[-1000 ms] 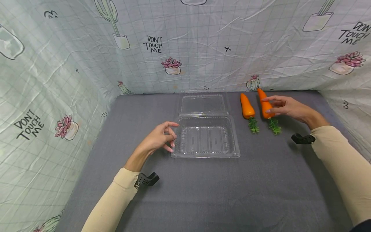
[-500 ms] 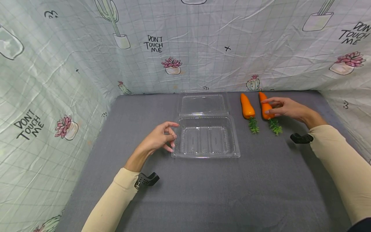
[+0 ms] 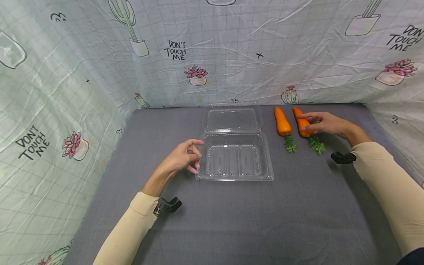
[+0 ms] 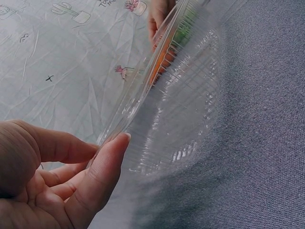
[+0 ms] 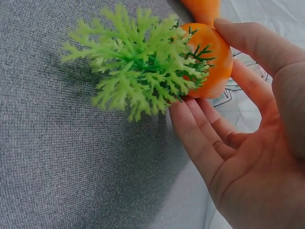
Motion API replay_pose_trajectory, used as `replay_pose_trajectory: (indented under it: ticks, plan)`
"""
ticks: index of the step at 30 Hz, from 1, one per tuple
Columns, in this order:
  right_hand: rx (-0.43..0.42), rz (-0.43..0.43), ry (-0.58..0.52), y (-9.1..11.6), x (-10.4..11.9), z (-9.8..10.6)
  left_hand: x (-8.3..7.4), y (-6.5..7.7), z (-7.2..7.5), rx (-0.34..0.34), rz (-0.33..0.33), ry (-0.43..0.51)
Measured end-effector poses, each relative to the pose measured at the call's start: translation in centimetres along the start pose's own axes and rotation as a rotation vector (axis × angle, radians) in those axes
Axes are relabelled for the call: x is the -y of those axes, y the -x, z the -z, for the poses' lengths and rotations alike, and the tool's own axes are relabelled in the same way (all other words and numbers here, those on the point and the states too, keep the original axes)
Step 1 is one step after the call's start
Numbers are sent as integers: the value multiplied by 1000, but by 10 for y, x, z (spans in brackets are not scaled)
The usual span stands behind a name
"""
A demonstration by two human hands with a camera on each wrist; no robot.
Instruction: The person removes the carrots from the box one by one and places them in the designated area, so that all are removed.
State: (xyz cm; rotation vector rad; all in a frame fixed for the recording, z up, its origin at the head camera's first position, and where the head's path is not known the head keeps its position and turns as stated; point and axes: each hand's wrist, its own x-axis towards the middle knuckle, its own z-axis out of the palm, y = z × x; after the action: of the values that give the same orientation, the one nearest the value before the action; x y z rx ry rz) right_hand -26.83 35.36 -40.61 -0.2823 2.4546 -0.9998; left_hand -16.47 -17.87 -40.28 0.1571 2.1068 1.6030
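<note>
A clear plastic clamshell container (image 3: 235,179) stands on the table with its lid (image 3: 233,119) folded back, away from me. My left hand (image 3: 183,156) pinches the container's left rim between thumb and fingers, plainly seen in the left wrist view. Over at the right, my right hand (image 3: 326,123) grips an orange carrot (image 3: 300,123) with a leafy green top (image 3: 316,144). In the right wrist view its thumb and fingers go round the thick end of this carrot (image 5: 217,59). A second carrot (image 3: 282,123) lies just left of it, untouched.
Grey cloth covers the table (image 3: 232,221). A patterned curtain (image 3: 232,55) rises along the back edge, with more of it at the left and right sides. Each wrist carries a black camera mount (image 3: 169,204).
My right hand has shifted slightly toward me. The carrot it grips has come nearer, and its tip has turned a little left. My left hand and the container have not moved.
</note>
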Motion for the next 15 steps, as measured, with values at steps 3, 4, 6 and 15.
replay_pose_trajectory:
  ticks: [3, 4, 6, 15]
  plan:
    - [6, 7, 9, 0, 2, -1, 0, 0, 0, 1, -2, 4]
    - [5, 11, 16, 1, 3, -1, 0, 0, 0, 1, -3, 4]
    - [7, 16, 20, 1, 4, -1, 0, 0, 0, 2, -4, 7]
    - [-5, 14, 28, 0, 6, 0, -1, 0, 0, -1, 2, -6]
